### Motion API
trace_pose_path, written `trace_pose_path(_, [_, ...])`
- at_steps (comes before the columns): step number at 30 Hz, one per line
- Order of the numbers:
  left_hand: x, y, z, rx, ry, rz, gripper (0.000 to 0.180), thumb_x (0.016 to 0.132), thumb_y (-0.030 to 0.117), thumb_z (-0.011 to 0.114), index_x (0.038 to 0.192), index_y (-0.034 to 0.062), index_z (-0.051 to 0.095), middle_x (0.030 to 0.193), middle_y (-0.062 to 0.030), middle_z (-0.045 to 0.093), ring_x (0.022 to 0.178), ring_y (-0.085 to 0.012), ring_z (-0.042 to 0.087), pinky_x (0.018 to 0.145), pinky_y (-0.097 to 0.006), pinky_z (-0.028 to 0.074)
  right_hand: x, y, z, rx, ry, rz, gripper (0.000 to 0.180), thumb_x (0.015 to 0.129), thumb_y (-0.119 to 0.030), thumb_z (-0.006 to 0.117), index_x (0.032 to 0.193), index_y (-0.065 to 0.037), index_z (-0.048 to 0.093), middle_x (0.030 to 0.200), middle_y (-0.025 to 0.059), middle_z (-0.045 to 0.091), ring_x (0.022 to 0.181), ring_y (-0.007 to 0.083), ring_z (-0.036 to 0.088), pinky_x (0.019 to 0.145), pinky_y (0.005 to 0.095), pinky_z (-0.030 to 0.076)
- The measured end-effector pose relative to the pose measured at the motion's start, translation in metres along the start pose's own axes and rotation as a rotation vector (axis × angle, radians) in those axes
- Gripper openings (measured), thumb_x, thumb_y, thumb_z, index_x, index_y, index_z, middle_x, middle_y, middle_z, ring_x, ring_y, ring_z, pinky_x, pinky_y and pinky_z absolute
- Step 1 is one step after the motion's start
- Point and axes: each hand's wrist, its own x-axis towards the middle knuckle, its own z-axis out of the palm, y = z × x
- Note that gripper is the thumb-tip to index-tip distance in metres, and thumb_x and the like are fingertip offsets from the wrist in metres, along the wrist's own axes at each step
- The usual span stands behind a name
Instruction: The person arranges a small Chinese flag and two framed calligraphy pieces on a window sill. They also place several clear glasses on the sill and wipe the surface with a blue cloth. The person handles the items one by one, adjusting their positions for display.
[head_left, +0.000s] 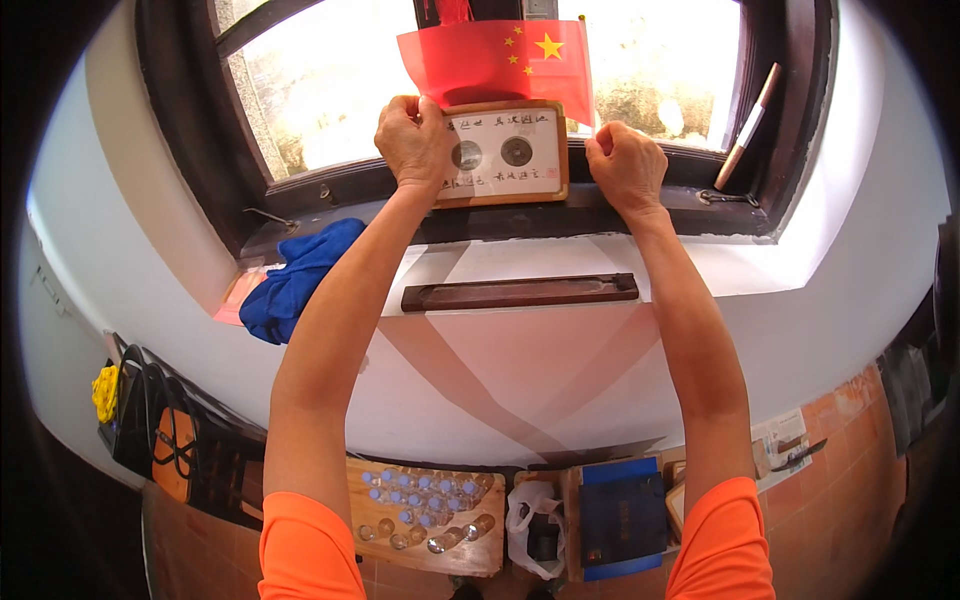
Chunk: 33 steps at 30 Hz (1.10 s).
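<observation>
A small red flag (490,65) with yellow stars is spread out in front of the window. My left hand (410,148) is closed in a pinch at its lower left corner. At the lower right corner, my right hand (630,168) pinches the cloth in the same way. Between my hands, a wooden-framed plaque (530,178) with two round coins and handwriting leans upright on the dark sill. My left hand overlaps the plaque's left edge. The flag's lower edge hangs just above the plaque's top.
A dark wooden tray (520,292) lies on the white ledge, with a blue cloth (305,280) to its left. A pen-like stick (750,125) leans at the window's right. Below are small bottles (425,500), a plastic bag (535,525), a dark blue folder (622,512) and handbags (150,410).
</observation>
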Motion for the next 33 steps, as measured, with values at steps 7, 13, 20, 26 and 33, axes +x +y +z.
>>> trace_pose_path(7, [0.002,0.011,0.0,0.118,-0.003,-0.133,0.024,0.079,0.025,0.059,0.075,0.0015,0.063,0.081,-0.0165,0.064,0.076,-0.0338,0.062,0.074,-0.044,0.049,0.0,-0.004,0.0,0.067,-0.041,-0.006,0.016,0.077,-0.023,0.063,0.068,-0.009,0.062,0.068,0.0119,0.065,0.065,0.032,0.064,0.059,0.0427,0.049])
trace_pose_path(13, [0.004,0.015,0.0,0.155,-0.043,-0.21,0.025,0.079,0.026,0.059,0.081,0.0018,0.065,0.093,-0.0192,0.062,0.086,-0.0345,0.062,0.081,-0.043,0.049,0.001,-0.004,-0.003,-0.008,-0.077,0.001,0.014,0.076,-0.021,0.062,0.068,-0.009,0.063,0.068,0.0127,0.066,0.065,0.0323,0.065,0.059,0.043,0.049])
trace_pose_path(20, [0.0,0.019,-0.01,0.141,-0.114,-0.2,0.028,0.079,0.028,0.061,0.09,0.0032,0.066,0.101,-0.018,0.056,0.089,-0.0323,0.061,0.082,-0.041,0.048,0.001,-0.005,-0.006,-0.082,-0.114,0.023,0.012,0.074,-0.019,0.06,0.069,-0.01,0.065,0.068,0.0147,0.066,0.066,0.0329,0.066,0.058,0.0433,0.051])
trace_pose_path(26, [-0.006,0.016,-0.018,0.041,-0.145,-0.123,0.031,0.076,0.024,0.064,0.101,0.0051,0.064,0.097,-0.0146,0.054,0.084,-0.0265,0.06,0.079,-0.038,0.048,0.001,-0.004,-0.007,-0.097,-0.156,0.068,0.013,0.074,-0.019,0.059,0.069,-0.009,0.065,0.068,0.0153,0.066,0.066,0.034,0.067,0.058,0.0451,0.05])
trace_pose_path(33, [-0.011,0.008,-0.02,-0.038,-0.161,0.051,0.037,0.075,0.02,0.068,0.108,0.005,0.061,0.099,-0.0134,0.054,0.082,-0.0227,0.059,0.076,-0.035,0.049,0.002,-0.003,-0.006,-0.112,-0.148,0.057,0.014,0.075,-0.019,0.058,0.07,-0.008,0.066,0.069,0.0158,0.067,0.066,0.0346,0.067,0.058,0.045,0.05])
